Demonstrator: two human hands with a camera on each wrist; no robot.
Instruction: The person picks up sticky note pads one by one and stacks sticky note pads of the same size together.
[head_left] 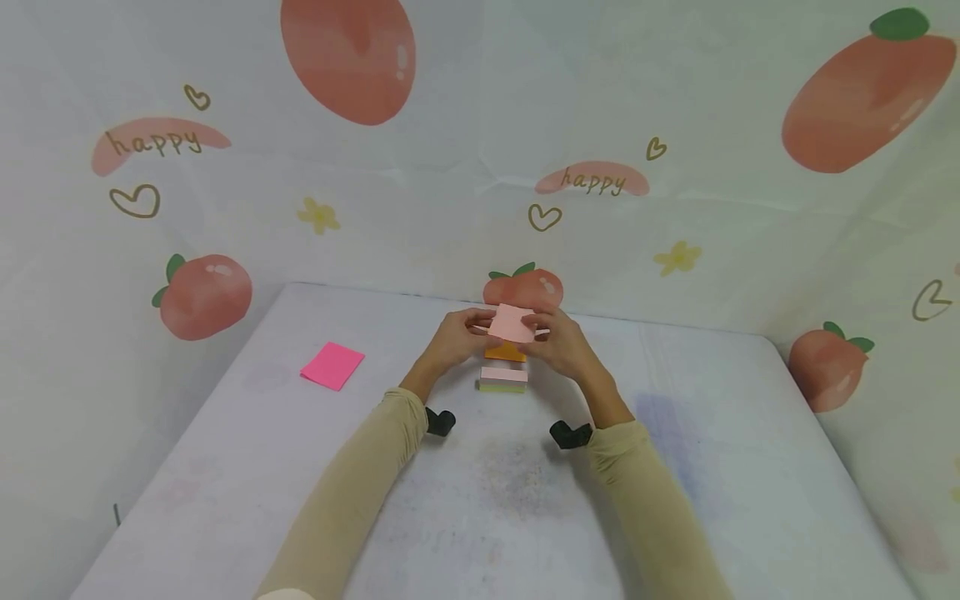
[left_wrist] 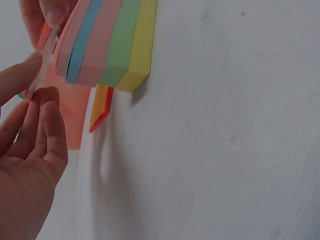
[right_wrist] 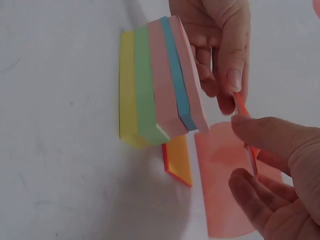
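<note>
Hands (head_left: 456, 340) (head_left: 561, 342) pinch what seems a pink note pad (head_left: 510, 325) by opposite edges, raised clear of the multicoloured stack (right_wrist: 156, 82).

Pinched: a light-pink square paper sheet (head_left: 512, 323)
Fingers at its sides: my left hand (head_left: 453, 340) and my right hand (head_left: 561, 342)
Lift: tilted, higher than and beyond the striped stack of coloured paper pads (left_wrist: 107, 45)
</note>
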